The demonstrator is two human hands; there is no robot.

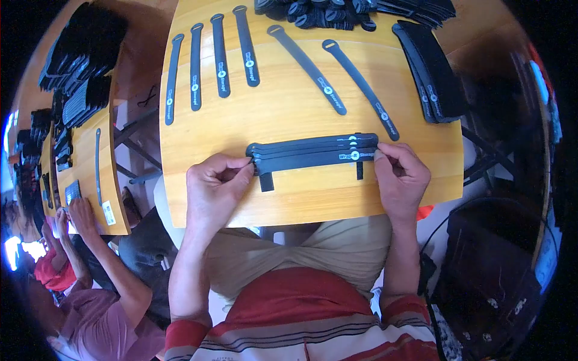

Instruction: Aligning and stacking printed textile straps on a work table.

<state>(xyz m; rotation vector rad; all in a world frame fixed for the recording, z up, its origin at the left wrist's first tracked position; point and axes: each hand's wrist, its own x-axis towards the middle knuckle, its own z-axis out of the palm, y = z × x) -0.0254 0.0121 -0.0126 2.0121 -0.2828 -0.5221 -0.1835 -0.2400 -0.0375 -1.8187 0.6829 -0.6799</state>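
Note:
A small stack of black fastening straps [313,151] lies crosswise near the front edge of the wooden table [283,114]. My left hand [215,183] pinches the stack's left end between thumb and forefinger. My right hand [400,174] pinches its right end. Two short black strips [267,182] stick out from under the stack toward me. Beyond it, several single straps [220,55] lie spread side by side on the tabletop.
A heap of black straps [325,12] sits at the table's far edge, and a neat pile [430,69] lies at the right. At a second wooden table [99,174] on the left, another person's hands [75,213] work beside more black straps [81,66].

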